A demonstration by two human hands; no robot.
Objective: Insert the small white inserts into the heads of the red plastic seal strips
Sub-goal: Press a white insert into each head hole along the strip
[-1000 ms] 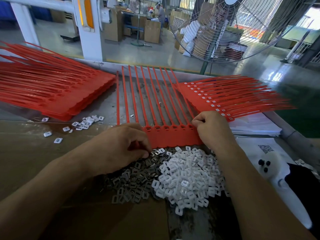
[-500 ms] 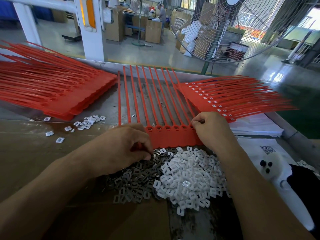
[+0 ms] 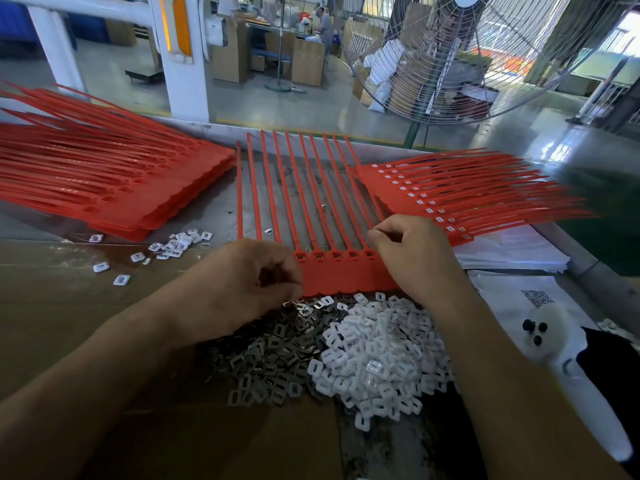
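At nine to ten o'clock, a thick stack of red seal strips (image 3: 114,192), head recesses apparently bare, so probably still to be filled; just below its near edge, a scatter of loose white inserts (image 3: 173,245) on the bench. At about seven o'clock of centre, the left hand (image 3: 242,289), fingers curled in over the left end of the working sheet of strips (image 3: 341,275); whether pinching an insert, cannot tell, the fingertips being hidden. At centre, that sheet flat on the bench, tails fanned toward twelve o'clock, five heads in view between the hands, each with a pale slot that may or may not be a seated insert; too small to judge. Directly below, at six o'clock, a dark pile of metal clips (image 3: 273,355) beside the big heap of white inserts (image 3: 381,358), touching the sheet's near edge; plenty left. At one o'clock of centre, the right hand (image 3: 412,258), thumb and forefinger pinched together over the rightmost head, likely pressing an insert home. At two to three o'clock, the finished stack (image 3: 450,202), white inserts plainly in its heads. Judged roughly midway, or less.
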